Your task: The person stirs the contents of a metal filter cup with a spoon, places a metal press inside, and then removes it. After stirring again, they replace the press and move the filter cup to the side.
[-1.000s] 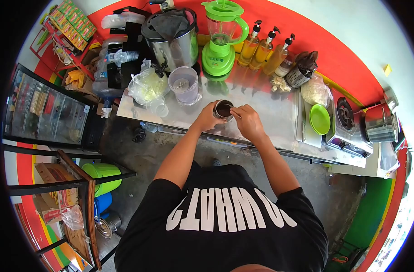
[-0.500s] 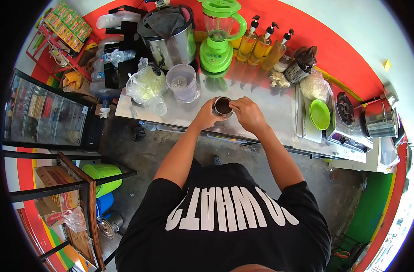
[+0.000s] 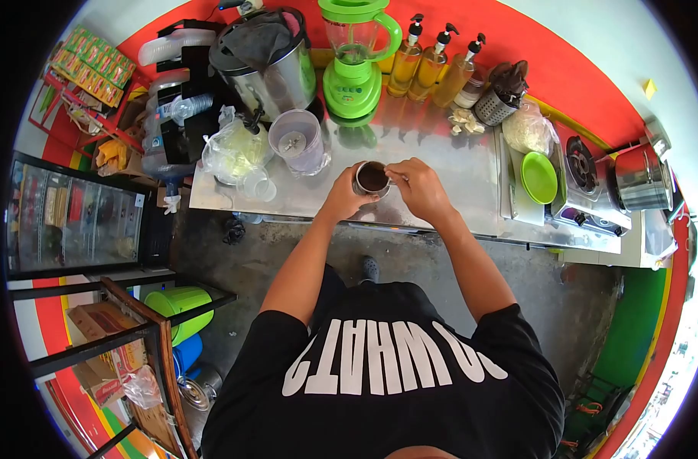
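Note:
Above the near edge of the steel counter, a small round cup (image 3: 374, 178) with a shiny rim holds dark brown contents. My left hand (image 3: 346, 194) is wrapped around the cup's left side, thumb toward the front. At the right rim, the fingers of my right hand (image 3: 419, 189) are pinched together; what they grip is hidden. Behind the cup stands a green blender (image 3: 352, 88). To the left is a clear plastic tub (image 3: 297, 145) with liquid in it.
Three pump bottles (image 3: 421, 73) line the back wall. A large steel pot (image 3: 276, 73) and a plastic bag (image 3: 230, 157) occupy the counter's left. On the right are a green bowl (image 3: 538, 177) and a gas stove (image 3: 590, 183). A wooden-topped rack (image 3: 161, 344) stands left of me.
The view has shifted a little, so the counter's back items sit slightly left and higher. Both hands stay at the cup, with the right fingers still at its rim.

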Demonstrator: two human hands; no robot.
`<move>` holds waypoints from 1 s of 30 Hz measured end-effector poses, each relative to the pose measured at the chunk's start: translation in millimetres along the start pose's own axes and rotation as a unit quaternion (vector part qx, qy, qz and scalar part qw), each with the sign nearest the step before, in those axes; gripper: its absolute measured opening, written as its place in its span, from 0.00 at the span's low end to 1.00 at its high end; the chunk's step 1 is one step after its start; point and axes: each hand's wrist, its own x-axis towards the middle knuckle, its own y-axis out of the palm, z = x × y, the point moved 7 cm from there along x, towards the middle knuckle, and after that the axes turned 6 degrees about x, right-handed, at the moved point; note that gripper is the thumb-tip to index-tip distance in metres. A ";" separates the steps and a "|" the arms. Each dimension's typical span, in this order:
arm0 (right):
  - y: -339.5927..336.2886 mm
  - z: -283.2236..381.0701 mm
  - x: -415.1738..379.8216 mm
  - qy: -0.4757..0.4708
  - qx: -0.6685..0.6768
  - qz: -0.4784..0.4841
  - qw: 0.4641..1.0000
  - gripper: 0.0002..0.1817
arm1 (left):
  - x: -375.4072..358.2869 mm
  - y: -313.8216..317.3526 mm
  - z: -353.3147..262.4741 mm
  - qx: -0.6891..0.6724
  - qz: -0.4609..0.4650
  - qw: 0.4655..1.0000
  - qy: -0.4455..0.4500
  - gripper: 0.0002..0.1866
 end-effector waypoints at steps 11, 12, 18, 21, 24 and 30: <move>12.0 0.1 -4.9 0.038 -0.001 0.014 0.999 0.10 | -0.4 2.1 2.6 -0.038 0.009 0.999 -0.014 0.46; 6.4 -3.4 -3.2 0.050 0.028 -0.010 0.998 0.10 | -0.7 0.8 -0.3 -0.032 0.005 0.999 -0.016 0.46; -0.7 -19.0 -3.7 0.175 0.156 -0.012 0.972 0.11 | -0.1 -2.0 -7.6 -0.024 0.010 1.000 -0.017 0.45; 9.2 -22.8 -6.7 0.127 0.101 0.028 0.986 0.12 | 0.8 -0.4 -3.0 -0.030 0.018 0.999 -0.023 0.45; 6.1 -8.8 -2.2 0.041 0.029 0.021 0.998 0.12 | 1.2 -0.1 -4.4 -0.030 0.017 0.999 -0.021 0.45; 11.9 -5.9 -2.0 0.034 -0.019 -0.002 0.999 0.08 | 1.1 0.3 2.8 -0.008 0.012 1.000 -0.007 0.45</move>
